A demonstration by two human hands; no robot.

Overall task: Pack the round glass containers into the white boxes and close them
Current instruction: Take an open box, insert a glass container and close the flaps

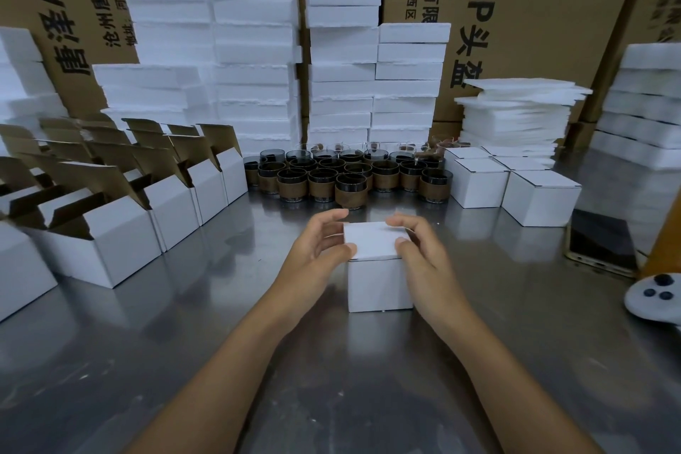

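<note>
A small white box (376,276) stands on the steel table in front of me with its lid folded down. My left hand (318,245) holds the box's left top edge, thumb on the lid and fingers curled toward the far corner. My right hand (420,251) grips the right top edge the same way. Behind the box stands a cluster of round glass containers (350,188) with dark glass and brown sleeves. What is inside the box is hidden.
Open white boxes (121,232) with raised brown flaps line the left side. Closed white boxes (538,199) sit at the right. Foam stacks (254,48) and cardboard cartons fill the back. A phone (600,243) and a white controller (659,297) lie at the right edge.
</note>
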